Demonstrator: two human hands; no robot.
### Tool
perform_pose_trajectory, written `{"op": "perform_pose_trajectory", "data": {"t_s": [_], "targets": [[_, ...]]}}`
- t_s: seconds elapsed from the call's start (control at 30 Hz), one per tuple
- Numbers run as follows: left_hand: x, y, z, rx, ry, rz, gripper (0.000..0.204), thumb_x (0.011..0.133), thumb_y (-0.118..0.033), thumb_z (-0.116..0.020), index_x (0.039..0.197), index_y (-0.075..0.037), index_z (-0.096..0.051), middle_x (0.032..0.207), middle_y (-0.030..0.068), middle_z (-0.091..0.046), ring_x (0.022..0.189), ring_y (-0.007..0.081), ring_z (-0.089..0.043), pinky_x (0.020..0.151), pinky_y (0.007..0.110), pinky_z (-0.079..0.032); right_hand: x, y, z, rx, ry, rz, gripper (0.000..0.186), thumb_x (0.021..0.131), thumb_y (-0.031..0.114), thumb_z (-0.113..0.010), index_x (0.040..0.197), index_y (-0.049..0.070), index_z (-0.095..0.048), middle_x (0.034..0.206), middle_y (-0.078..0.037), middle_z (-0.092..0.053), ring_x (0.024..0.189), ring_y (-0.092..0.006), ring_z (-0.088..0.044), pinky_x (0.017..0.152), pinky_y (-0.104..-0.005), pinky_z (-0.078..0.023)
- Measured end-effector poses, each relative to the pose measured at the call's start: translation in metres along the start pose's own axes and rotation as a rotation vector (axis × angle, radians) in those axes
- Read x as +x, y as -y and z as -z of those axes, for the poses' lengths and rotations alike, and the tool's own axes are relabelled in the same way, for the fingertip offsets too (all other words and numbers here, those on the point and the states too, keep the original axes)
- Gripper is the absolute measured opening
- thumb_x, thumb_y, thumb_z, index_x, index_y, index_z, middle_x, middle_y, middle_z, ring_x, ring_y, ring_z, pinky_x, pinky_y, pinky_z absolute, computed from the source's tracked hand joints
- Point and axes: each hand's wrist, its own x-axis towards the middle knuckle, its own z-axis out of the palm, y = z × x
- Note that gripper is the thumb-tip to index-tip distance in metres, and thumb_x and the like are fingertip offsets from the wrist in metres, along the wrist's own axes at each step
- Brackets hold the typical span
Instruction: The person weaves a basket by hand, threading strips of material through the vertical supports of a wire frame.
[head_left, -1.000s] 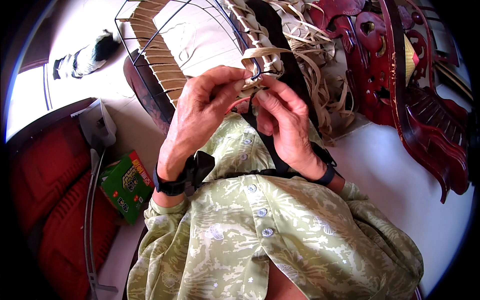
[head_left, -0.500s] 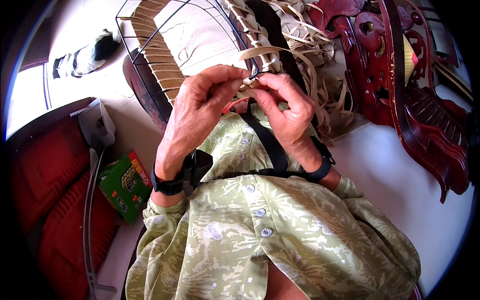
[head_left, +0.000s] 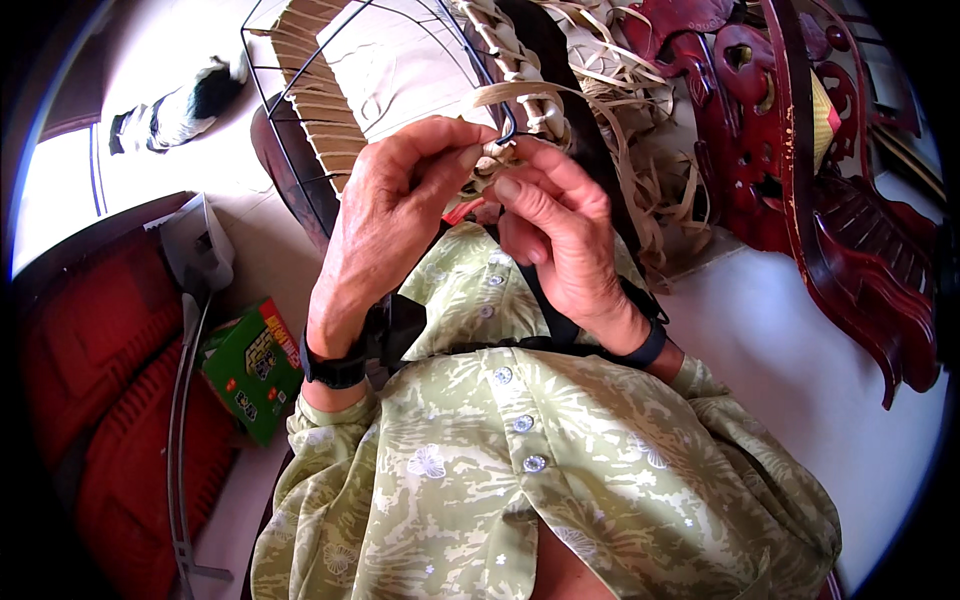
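Observation:
A black wire frame [head_left: 279, 100] stands in front of me, its sides wrapped with tan flat strips [head_left: 308, 95] and a braided edge [head_left: 541, 108]. My left hand [head_left: 385, 215] pinches the wrapped strip at the frame's near corner, thumb against forefinger. On the other side of the same corner, my right hand [head_left: 570, 240] has its forefinger against the strip, its thumb just below and the other fingers curled. A long tan strip [head_left: 490, 93] loops over the corner and trails off right. The fingers hide exactly where the strip ends.
Loose tan strips [head_left: 650, 190] lie heaped at the right. Carved dark red wooden furniture [head_left: 800, 190] stands beyond them. At left are a green box [head_left: 250, 370], a grey metal stand [head_left: 180, 400], red seating [head_left: 130, 480] and a black-and-white bundle [head_left: 185, 110] on the floor.
My right thumb has dropped and the right hand has turned slightly, coming a little toward the left. The wire frame has shifted slightly right. My left hand keeps its pinch.

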Motion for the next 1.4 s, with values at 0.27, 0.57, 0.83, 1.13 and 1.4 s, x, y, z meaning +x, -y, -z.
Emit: {"op": "perform_pose_trajectory", "data": {"t_s": [0.27,0.57,0.83,1.13,1.4], "targets": [[0.000,-0.007,0.000,-0.172,0.075,0.102,0.019,0.097,-0.007,-0.060,0.111,0.002,-0.069,0.082,0.0009,-0.068,0.076,0.0046,-0.057,0.068,0.022,-0.048,0.009,-0.008,-0.006,0.060,0.132,-0.027,0.031,0.099,0.016,-0.062,0.129,0.007,-0.061,0.083,-0.004,-0.071,0.048,-0.0042,-0.050,0.042,-0.0195,-0.036],[-0.004,0.002,0.001,0.016,0.023,0.031,0.020,0.098,-0.007,-0.061,0.115,0.000,-0.069,0.098,-0.0011,-0.069,0.091,0.0048,-0.060,0.083,0.020,-0.047,0.011,0.013,0.017,-1.191,-0.078,0.589,0.017,0.088,0.020,-0.074,0.092,0.006,-0.067,0.075,-0.003,-0.068,0.057,-0.0147,-0.064,0.050,-0.0305,-0.049],[-0.006,0.001,-0.002,-0.060,0.004,0.042,0.020,0.098,-0.003,-0.059,0.115,0.001,-0.069,0.098,-0.0010,-0.069,0.090,0.0040,-0.058,0.082,0.019,-0.045,-0.036,0.117,0.035,-1.531,0.211,0.725,0.027,0.066,0.016,-0.088,0.068,0.004,-0.063,0.105,-0.010,-0.064,0.093,-0.0250,-0.059,0.072,-0.0356,-0.047],[-0.004,-0.002,-0.003,-0.037,-0.059,-0.024,0.016,0.097,-0.007,-0.061,0.108,0.000,-0.071,0.082,-0.0023,-0.065,0.071,0.0026,-0.051,0.064,0.020,-0.043,-0.098,0.191,0.050,-1.070,0.517,0.659,0.044,0.092,0.043,-0.070,0.071,0.004,-0.062,0.061,-0.001,-0.060,0.047,-0.0156,-0.048,0.049,-0.0306,-0.038],[-0.004,0.010,-0.010,0.015,-0.072,-0.168,0.015,0.095,-0.002,-0.062,0.106,-0.001,-0.072,0.075,-0.0004,-0.059,0.063,0.0054,-0.048,0.057,0.022,-0.038,-0.123,0.175,0.072,-1.266,-0.540,-0.330,0.014,0.091,0.014,-0.066,0.100,0.004,-0.069,0.071,0.001,-0.062,0.058,-0.0054,-0.053,0.048,-0.0210,-0.043]]}}
